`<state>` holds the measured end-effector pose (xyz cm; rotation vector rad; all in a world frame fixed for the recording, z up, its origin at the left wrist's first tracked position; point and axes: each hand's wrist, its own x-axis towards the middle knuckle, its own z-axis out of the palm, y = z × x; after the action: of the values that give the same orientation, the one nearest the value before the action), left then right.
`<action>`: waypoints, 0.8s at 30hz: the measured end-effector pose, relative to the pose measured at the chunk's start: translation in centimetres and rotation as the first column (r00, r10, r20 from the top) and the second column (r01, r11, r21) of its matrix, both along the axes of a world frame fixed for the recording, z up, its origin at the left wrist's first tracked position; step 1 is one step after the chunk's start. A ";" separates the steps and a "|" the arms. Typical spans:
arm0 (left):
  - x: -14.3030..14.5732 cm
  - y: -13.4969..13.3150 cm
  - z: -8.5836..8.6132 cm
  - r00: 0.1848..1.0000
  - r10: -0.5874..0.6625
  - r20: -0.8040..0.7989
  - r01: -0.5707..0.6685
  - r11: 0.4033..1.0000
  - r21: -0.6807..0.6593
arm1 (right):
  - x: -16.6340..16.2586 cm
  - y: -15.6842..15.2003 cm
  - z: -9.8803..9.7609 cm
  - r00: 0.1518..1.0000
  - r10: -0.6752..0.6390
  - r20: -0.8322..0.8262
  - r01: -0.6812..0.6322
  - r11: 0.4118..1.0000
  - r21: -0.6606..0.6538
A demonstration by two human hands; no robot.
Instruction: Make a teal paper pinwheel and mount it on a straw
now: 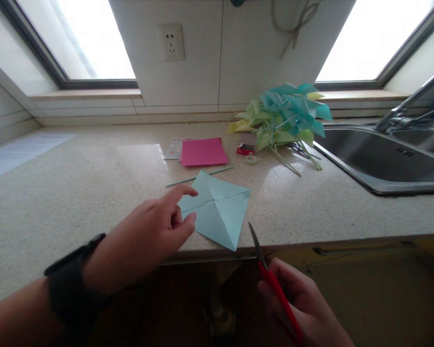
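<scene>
A pale blue square of paper (226,207), creased along its diagonals, lies on the counter near the front edge. Dark lines run in along one diagonal from its left and right corners; they look like cuts. My left hand (162,219), with a dark watch on the wrist, is over the paper's left corner. Its thumb and index finger are apart and hold nothing; the other fingers are curled. In front of the counter edge, my right hand (292,294) grips red-handled scissors (275,284), their blades together and pointing up toward the paper's right side.
Behind the paper lie a thin green stick (217,170), pink paper sheets (204,152), a small red box (246,147) and a tape roll (250,159). Blue and yellow-green paper pinwheels (285,115) are heaped by the sink (376,190). Printed sheets (21,149) lie far left.
</scene>
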<state>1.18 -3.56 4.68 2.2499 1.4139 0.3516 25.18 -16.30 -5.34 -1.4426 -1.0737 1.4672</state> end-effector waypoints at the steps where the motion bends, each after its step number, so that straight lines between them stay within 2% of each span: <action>1: 0.5 -0.8 0.0 0.998 -0.045 0.051 0.048 0.997 -0.058 | 0.0 0.1 0.0 1.000 -0.008 0.001 0.008 1.000 -0.003; 4: 1.9 -2.8 -0.8 0.978 -0.175 0.110 0.196 0.955 -0.221 | 0.2 0.2 -0.3 0.999 0.035 -0.013 -0.034 0.998 0.047; 7: 2.5 -3.6 -1.9 0.971 -0.197 0.133 0.229 0.926 -0.299 | 0.2 0.3 -0.5 0.999 0.033 -0.024 -0.032 0.997 0.071; 10: 2.6 -3.7 -2.8 0.973 -0.189 0.129 0.217 0.942 -0.256 | 0.1 0.1 -0.7 1.000 -0.029 0.002 0.029 0.998 0.047; 14: 2.5 -3.5 -3.5 0.967 -0.237 0.094 0.251 0.949 -0.190 | 0.3 0.0 -1.2 0.999 0.024 -0.025 -0.024 0.999 0.025; 17: 2.4 -3.5 -3.9 0.962 -0.253 0.106 0.268 0.947 -0.178 | 0.3 -0.3 -1.3 1.000 -0.013 -0.022 0.013 1.000 -0.009; 24: 2.4 -3.9 -3.8 0.958 -0.230 0.171 0.259 0.951 -0.170 | 0.4 -0.8 -1.4 0.999 0.003 -0.044 -0.002 1.000 0.023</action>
<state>3.63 -7.47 0.92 2.1607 1.0312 0.2822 25.55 -17.08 -6.73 -1.3870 -1.0628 1.4771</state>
